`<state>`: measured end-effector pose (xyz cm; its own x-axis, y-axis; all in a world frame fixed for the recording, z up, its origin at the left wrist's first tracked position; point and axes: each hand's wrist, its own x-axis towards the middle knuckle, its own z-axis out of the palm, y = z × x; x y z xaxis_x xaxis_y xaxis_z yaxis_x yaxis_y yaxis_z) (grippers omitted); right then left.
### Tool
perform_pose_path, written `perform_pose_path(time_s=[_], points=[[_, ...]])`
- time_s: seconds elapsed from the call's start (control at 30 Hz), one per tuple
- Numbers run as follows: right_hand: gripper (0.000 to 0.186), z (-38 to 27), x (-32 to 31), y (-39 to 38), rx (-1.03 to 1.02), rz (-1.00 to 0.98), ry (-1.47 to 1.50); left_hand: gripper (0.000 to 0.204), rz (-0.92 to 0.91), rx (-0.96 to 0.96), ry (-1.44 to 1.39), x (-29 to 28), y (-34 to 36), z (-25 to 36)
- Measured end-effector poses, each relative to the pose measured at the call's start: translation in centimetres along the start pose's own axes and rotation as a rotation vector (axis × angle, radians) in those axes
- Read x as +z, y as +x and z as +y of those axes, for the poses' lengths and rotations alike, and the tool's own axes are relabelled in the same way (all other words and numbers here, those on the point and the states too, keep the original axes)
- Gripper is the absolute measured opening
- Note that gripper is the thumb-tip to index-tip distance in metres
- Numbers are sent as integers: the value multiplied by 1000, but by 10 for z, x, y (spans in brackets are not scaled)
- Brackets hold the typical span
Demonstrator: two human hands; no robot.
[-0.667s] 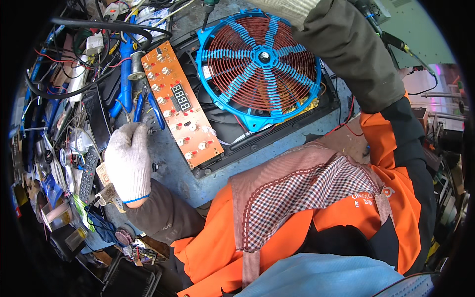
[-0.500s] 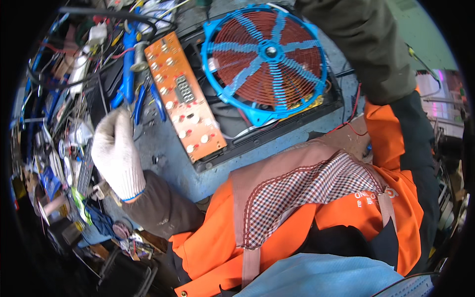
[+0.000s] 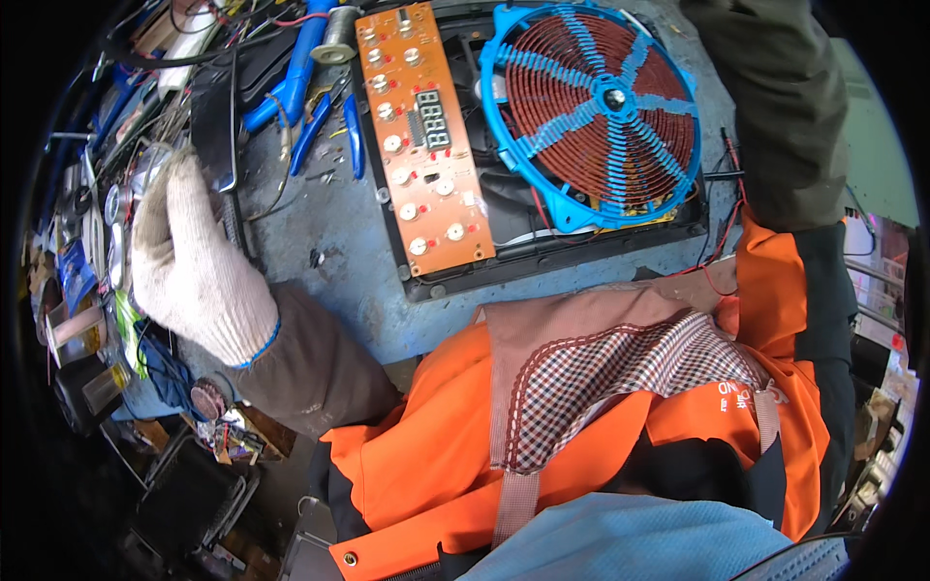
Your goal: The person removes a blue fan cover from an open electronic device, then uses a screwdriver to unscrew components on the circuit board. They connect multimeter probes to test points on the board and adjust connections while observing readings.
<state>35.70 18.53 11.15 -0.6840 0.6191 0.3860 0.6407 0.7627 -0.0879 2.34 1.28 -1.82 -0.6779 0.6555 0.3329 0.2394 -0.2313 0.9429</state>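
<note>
My left hand (image 3: 199, 252), in a white glove, reaches into the clutter at the bench's left with fingers curled together; what they hold, if anything, I cannot make out. My right hand is past the top edge, only its sleeved forearm (image 3: 775, 116) showing. An orange circuit board (image 3: 450, 184) with buttons and a display lies along the left of a black appliance housing (image 3: 446, 283). A blue-framed round coil of reddish wire (image 3: 547, 126) sits over the housing. Blue-handled pliers (image 3: 310, 136), a blue tool (image 3: 305, 58) and a metal spool of wire (image 3: 339, 34) lie left of the board.
The blue-grey bench (image 3: 339, 252) has cables, small parts and tools piled along its left side. Red and black wires (image 3: 727, 247) run at the housing's right. A black folded frame (image 3: 179, 494) stands below the bench. An apron and orange jacket (image 3: 601, 387) cover my body.
My left hand has moved left and up, deeper into the piled tools. My view has shifted, so the board and coil sit farther right and higher. My right hand has left the frame.
</note>
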Motion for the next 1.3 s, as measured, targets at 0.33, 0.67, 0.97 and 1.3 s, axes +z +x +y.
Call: perform_pose_path(time_s=[0.33,0.67,0.97,1.3], points=[[41,-4,7,-7,-135,157,-171,19,-6,30,11,-3,-1,-3],[40,6,4,1,89,56,-253,23,-93,40,37,-7,3,-20],[37,6,-3,-28,25,90,54,21,-161,212,165,30,-3,-10],[36,10,-6,-55,83,114,98,54,-1162,108,366,174,20,54]])
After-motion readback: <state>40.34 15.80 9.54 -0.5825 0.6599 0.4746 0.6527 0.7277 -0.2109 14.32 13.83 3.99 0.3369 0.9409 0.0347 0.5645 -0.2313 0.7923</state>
